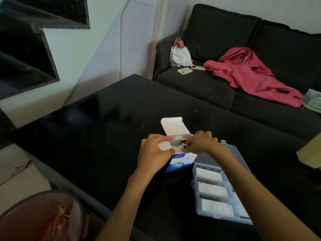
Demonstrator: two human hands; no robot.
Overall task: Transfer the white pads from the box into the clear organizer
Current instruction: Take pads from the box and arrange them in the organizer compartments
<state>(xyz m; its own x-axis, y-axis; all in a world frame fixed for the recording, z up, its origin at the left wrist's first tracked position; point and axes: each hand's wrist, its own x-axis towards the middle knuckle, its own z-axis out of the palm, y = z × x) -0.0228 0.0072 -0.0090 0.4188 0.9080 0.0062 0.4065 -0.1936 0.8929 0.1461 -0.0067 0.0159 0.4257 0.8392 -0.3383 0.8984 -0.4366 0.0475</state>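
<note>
Black and glossy, the rectangular table (pixel 104 122) fills most of the view, with a dark grey fabric sofa (pixel 225 40) behind it carrying a pink garment (pixel 251 75), a white cloth bag (pixel 179 55) and a pale phone (pixel 185 70).

The small white-and-blue cardboard box (pixel 178 159) lies at the centre of the table with its white lid flap (pixel 172 126) raised toward the sofa. Its long axis runs from the person toward the sofa, and the opening faces upward.

The left hand (pixel 154 153) grips the left wall of the box, thumb curled over the near edge and fingers over a side flap, steadying it.

The right hand (pixel 201 143) reaches into the opening from the right side with its fingers curled downward. It appears to pinch a white pad (pixel 178 148) inside, but the contact is partly hidden and blurred. A dark item on one finger is too small to identify.

The clear plastic compartmented organizer (pixel 243 173) lies just beside the box, to its right and nearer the person. Its three near compartments already hold stacked white pads (pixel 212 189). The right forearm crosses above the organizer's far end.

Judgement: extraction is in progress. The organizer lies to the right of and behind the right hand, so the right hand is the nearer carrier. The coming move calls for a lift clear of the box wall, then a short pull back toward the person. An unfilled compartment cannot be confirmed, as the arm covers part of the organizer.
</note>
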